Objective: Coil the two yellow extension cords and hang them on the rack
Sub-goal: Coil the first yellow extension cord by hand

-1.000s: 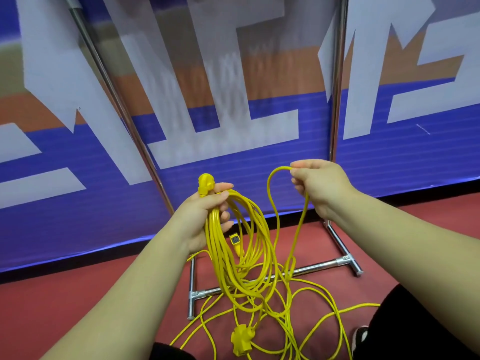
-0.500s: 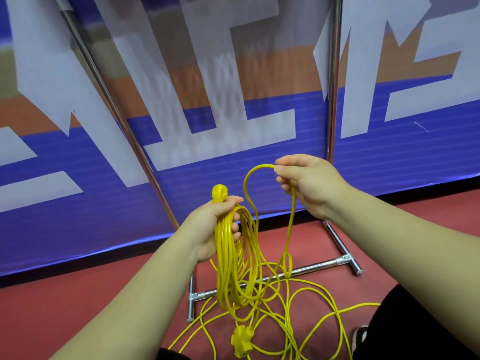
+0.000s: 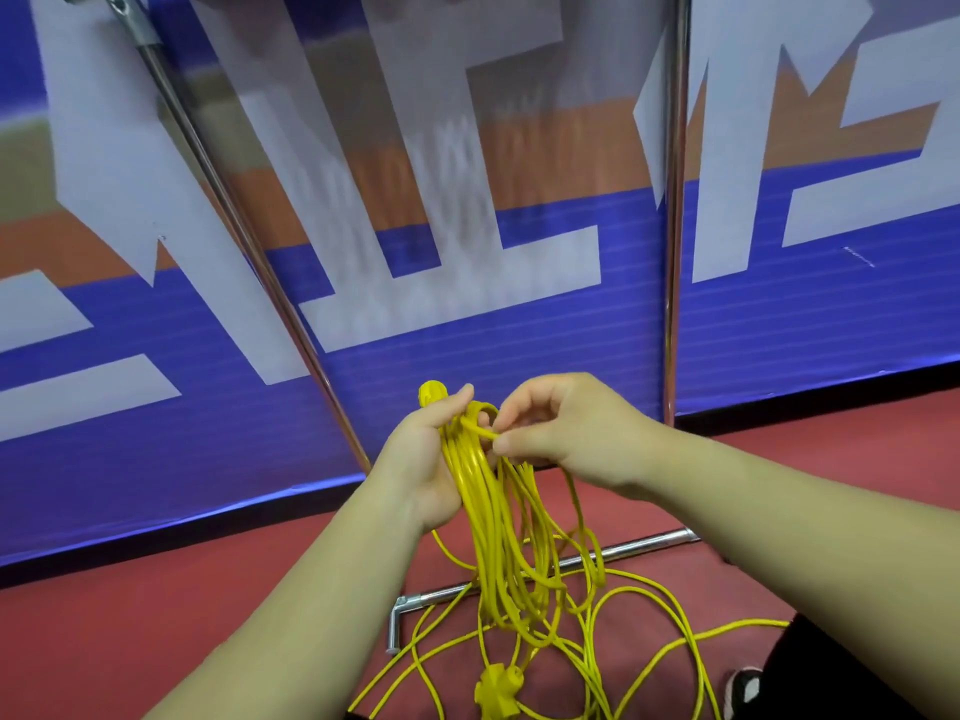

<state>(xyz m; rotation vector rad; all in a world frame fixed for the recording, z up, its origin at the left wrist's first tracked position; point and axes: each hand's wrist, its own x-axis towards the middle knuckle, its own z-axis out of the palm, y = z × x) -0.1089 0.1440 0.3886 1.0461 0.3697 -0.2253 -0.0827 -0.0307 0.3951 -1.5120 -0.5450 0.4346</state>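
My left hand (image 3: pixel 423 459) grips the top of a bundle of yellow cord loops (image 3: pixel 493 532), with a yellow plug (image 3: pixel 432 393) sticking up above the thumb. My right hand (image 3: pixel 566 433) pinches a strand of the same cord and presses it against the bundle right beside the left fingers. The loops hang down in front of me. Loose yellow cord (image 3: pixel 639 652) lies tangled on the red floor, with a yellow multi-outlet end (image 3: pixel 497 688) below the loops. The chrome rack's uprights (image 3: pixel 674 210) rise behind my hands.
The rack's base bar (image 3: pixel 613 556) crosses the floor under the hanging loops, and a slanted chrome pole (image 3: pixel 228 200) stands at the left. A blue, white and orange banner wall (image 3: pixel 519 314) is close behind. My shoe (image 3: pixel 744 688) shows at the lower right.
My right hand has brought its loop of cord leftward and down to the bundle in my left hand. The view has tilted down a little.
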